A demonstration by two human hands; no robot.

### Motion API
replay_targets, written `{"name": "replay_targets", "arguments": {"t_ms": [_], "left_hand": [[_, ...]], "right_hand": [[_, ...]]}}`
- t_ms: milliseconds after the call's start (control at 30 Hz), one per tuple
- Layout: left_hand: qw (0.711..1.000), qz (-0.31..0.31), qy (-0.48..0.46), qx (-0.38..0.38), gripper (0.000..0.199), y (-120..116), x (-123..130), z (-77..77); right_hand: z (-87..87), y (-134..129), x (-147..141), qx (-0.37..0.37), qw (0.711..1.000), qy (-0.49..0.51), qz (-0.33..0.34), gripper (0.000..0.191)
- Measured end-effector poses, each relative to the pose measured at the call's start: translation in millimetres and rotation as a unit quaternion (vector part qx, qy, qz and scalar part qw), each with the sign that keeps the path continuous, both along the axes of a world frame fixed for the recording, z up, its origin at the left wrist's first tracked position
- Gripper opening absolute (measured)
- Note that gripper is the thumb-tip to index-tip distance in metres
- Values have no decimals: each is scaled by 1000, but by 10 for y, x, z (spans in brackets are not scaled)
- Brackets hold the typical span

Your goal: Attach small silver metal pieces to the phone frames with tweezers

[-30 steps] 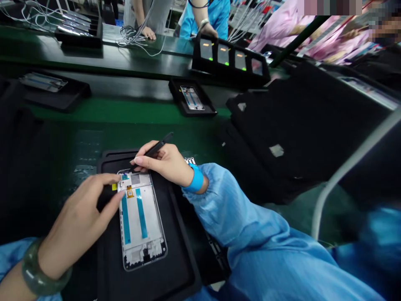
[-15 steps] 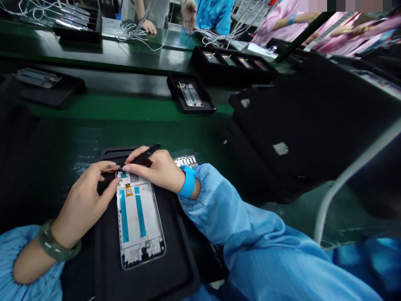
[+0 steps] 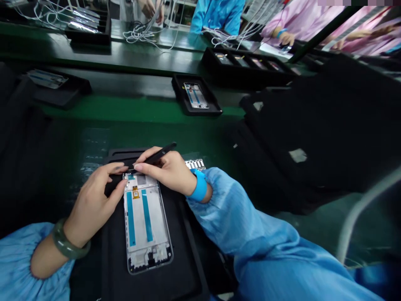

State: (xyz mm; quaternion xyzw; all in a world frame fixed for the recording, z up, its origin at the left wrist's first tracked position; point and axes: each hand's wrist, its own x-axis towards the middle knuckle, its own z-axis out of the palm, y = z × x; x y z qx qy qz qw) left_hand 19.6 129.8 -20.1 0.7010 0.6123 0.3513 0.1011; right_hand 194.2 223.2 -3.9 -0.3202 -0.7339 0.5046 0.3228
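A phone frame (image 3: 147, 225) with two blue strips and a small orange flex piece lies on a black tray (image 3: 184, 259). My left hand (image 3: 94, 200) has its thumb and fingers apart at the frame's top left corner, the thumb on the edge. In my right hand (image 3: 167, 169) is a black pen-like tool (image 3: 161, 154), slanting up to the right, with the fingertips low at the frame's top edge. Whatever lies between the fingertips is too small to make out.
Beyond is a small black tray (image 3: 214, 109) with another phone frame. Black stacked trays (image 3: 332, 138) fill the right. A white label sheet (image 3: 196, 164) lies behind my right wrist. People work across the green bench (image 3: 131, 106).
The whole view has shifted, so things sit further right. Both hands stay at the frame's top edge. A person's hand at the back has left the place beside the cables.
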Motion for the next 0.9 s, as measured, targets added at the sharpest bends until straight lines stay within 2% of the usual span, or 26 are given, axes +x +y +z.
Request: {"name": "replay_targets", "arguments": {"t_ms": [133,233,333,467,633,767,900], "left_hand": [[1000,4,-1,30,35,-14,28,0],[998,13,20,53,27,-32,42,18],[998,26,28,57,17,-50,47,36],[997,57,24,43,19,-63,47,29],[997,69,12,25,20,-72,55,18],[998,67,6,13,29,-88,52,24],[997,62,33,18,26,-80,43,33]], "right_hand": [[48,-54,-57,-105,992,62,14,26],[73,-102,-107,-131,987,92,24,27],[77,-128,-131,-118,988,100,22,25],[73,-139,-112,-90,992,83,-15,26],[57,-120,-63,-109,989,93,-32,29],[44,-106,-31,-94,989,110,-15,28],[47,-121,-16,-9,993,114,30,18]]}}
